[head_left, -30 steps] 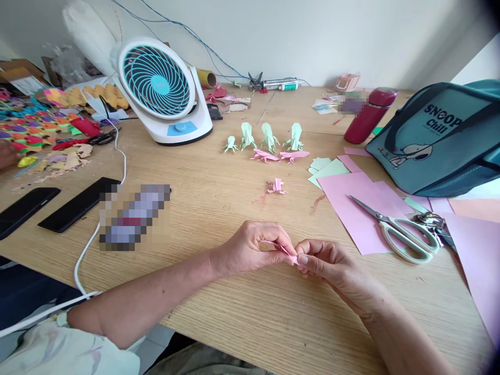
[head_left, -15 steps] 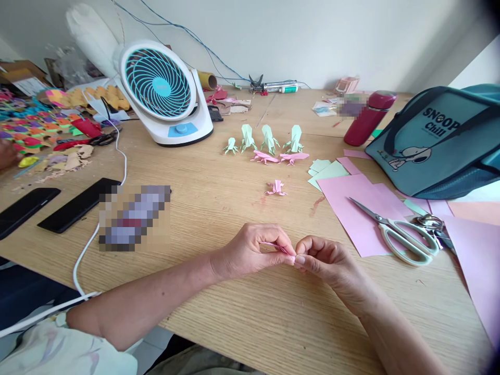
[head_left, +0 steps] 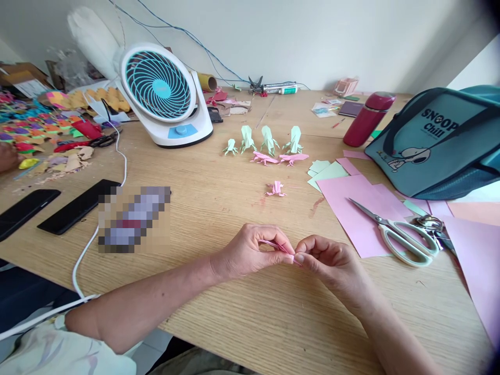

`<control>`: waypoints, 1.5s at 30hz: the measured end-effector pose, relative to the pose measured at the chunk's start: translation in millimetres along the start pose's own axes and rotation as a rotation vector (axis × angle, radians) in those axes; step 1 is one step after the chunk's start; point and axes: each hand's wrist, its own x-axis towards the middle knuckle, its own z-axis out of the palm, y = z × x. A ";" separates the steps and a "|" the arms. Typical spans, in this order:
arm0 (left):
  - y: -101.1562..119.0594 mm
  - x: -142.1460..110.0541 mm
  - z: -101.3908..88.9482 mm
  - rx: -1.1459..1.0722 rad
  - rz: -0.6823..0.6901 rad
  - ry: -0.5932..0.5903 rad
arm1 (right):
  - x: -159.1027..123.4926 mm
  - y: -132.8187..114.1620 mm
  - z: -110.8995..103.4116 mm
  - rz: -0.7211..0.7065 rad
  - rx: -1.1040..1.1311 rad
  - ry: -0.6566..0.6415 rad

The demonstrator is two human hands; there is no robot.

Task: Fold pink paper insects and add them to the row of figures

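Between my fingertips is a small folded piece of pink paper, mostly hidden by the fingers. My left hand pinches it from the left, thumb below and fingers curled above. From the other side my right hand grips its end between thumb and forefinger, and the two hands meet there. Beyond them on the table stands a small pink paper figure with splayed legs. Farther back are two longer pink paper figures and several pale green paper figures in a row.
To the right, scissors lie on pink paper sheets, beside a teal bag and a red flask. A fan, dark phones and a white cable are on the left. Another person's hand shows at the far left edge.
Both hands stay almost in place, still pinching the folded pink paper. Slightly more of the paper shows below the right thumb and inside the left hand.
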 end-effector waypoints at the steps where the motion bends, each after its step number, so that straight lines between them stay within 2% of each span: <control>1: -0.1 -0.1 0.2 -0.004 -0.004 0.002 | -0.1 1.4 -0.5 -0.008 -0.005 -0.004; 13: -3.5 -1.1 1.6 -0.003 -0.032 0.016 | -3.3 9.0 -1.5 -0.060 -0.156 -0.023; 18: -3.8 -2.7 1.2 -0.011 -0.042 0.014 | -6.9 3.3 3.3 -0.050 -0.244 0.034; 21: -4.2 -2.7 0.7 0.000 0.013 0.011 | -7.1 2.2 5.6 -0.065 -0.228 0.044; 27: -7.7 -2.8 -0.9 0.013 0.135 0.006 | -4.2 3.6 6.6 -0.084 -0.062 0.006; 35: -8.4 -5.1 0.8 -0.083 0.072 0.015 | -5.4 2.6 5.3 -0.128 -0.092 -0.009; 45: -9.1 -6.0 2.5 -0.076 0.013 0.036 | -4.5 7.0 4.5 -0.131 -0.147 0.043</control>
